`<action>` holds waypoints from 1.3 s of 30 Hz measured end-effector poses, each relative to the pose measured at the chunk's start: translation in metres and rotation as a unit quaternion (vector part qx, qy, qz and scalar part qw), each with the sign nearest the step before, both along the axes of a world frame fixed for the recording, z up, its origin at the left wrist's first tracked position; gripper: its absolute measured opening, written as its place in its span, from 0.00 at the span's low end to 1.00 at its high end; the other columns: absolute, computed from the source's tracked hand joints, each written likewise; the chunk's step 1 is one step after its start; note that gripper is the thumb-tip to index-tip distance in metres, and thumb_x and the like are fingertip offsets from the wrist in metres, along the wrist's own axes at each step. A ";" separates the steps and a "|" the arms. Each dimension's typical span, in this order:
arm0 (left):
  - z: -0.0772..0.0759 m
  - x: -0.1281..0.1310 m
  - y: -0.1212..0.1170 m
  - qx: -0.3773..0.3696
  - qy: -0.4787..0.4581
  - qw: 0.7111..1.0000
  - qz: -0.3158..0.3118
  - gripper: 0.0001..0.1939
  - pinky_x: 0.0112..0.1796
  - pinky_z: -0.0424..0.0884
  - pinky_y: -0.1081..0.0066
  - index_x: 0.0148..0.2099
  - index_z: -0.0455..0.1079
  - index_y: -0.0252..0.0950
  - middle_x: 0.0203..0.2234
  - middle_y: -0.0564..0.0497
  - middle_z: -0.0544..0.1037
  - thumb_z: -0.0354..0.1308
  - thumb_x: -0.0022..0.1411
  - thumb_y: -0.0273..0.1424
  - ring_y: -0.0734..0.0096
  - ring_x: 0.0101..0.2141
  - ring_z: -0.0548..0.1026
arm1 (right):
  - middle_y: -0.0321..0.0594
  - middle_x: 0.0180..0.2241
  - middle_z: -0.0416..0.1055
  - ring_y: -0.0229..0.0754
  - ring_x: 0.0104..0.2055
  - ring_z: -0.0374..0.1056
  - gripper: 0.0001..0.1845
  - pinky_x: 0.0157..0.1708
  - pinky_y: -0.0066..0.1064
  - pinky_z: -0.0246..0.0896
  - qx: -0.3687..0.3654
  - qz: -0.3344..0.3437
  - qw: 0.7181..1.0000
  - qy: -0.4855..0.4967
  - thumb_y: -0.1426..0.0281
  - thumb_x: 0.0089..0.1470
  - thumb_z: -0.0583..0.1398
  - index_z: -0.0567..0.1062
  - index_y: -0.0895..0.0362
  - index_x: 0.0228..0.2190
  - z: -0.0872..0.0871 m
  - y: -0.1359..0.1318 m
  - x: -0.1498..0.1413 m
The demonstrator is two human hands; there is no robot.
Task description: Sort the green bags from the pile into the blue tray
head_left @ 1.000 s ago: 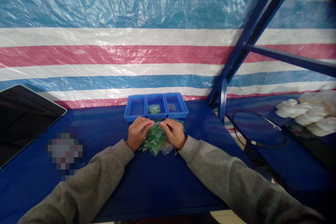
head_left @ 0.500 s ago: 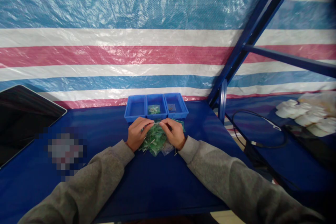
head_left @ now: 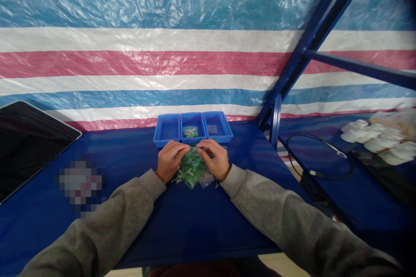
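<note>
Pinching a thin pale piece (head_left: 193, 147) between fingertips of left hand (head_left: 168, 160) and right hand (head_left: 213, 159) over a partly hidden heap of green bags (head_left: 191, 169), near three blue bins (head_left: 167, 130). Flanked by dark screen (head_left: 26, 138), blue post (head_left: 299, 60) and looped cable (head_left: 312, 173). On blue table (head_left: 195, 225), before striped tarp (head_left: 162, 62).

Got both my arms (head_left: 120, 207) angled inward, reaching far, left hand (head_left: 168, 160) and right hand (head_left: 215, 159) pinching, fingertips (head_left: 185, 147) super close.
</note>
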State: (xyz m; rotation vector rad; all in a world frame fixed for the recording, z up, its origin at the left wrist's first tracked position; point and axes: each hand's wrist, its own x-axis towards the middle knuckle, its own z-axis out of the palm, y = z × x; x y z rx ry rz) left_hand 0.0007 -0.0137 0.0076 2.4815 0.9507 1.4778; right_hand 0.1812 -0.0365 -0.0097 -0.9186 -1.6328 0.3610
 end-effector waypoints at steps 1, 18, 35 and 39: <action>0.000 0.000 0.000 -0.001 0.002 1.000 0.000 0.04 0.36 0.69 0.69 0.36 0.72 0.36 0.28 0.50 0.76 0.55 0.60 0.28 0.71 0.31 0.72 | 0.42 0.36 0.72 0.40 0.38 0.68 0.07 0.38 0.33 0.66 0.001 0.002 1.000 0.003 0.71 0.56 0.56 0.74 0.55 0.35 0.000 0.000 0.000; -0.001 0.000 -0.001 -0.013 0.020 1.000 -0.005 0.07 0.35 0.69 0.71 0.40 0.71 0.35 0.31 0.49 0.76 0.56 0.59 0.30 0.73 0.31 0.72 | 0.40 0.31 0.72 0.38 0.32 0.68 0.10 0.35 0.30 0.64 -0.027 -0.024 0.999 -0.007 0.68 0.58 0.54 0.74 0.56 0.32 0.001 -0.001 0.000; 0.002 0.001 -0.001 -0.014 0.022 1.000 0.010 0.05 0.37 0.69 0.70 0.35 0.71 0.35 0.28 0.50 0.76 0.55 0.60 0.28 0.72 0.32 0.72 | 0.41 0.34 0.72 0.39 0.38 0.68 0.08 0.40 0.33 0.66 0.027 -0.003 1.000 0.010 0.71 0.56 0.55 0.74 0.55 0.33 0.002 -0.002 0.000; 0.002 0.001 0.000 -0.007 0.036 0.999 0.014 0.05 0.36 0.67 0.70 0.34 0.71 0.35 0.28 0.50 0.76 0.55 0.60 0.29 0.72 0.31 0.71 | 0.41 0.34 0.72 0.40 0.37 0.69 0.09 0.39 0.33 0.66 0.029 -0.010 1.000 0.005 0.71 0.56 0.54 0.75 0.55 0.33 0.003 -0.002 0.000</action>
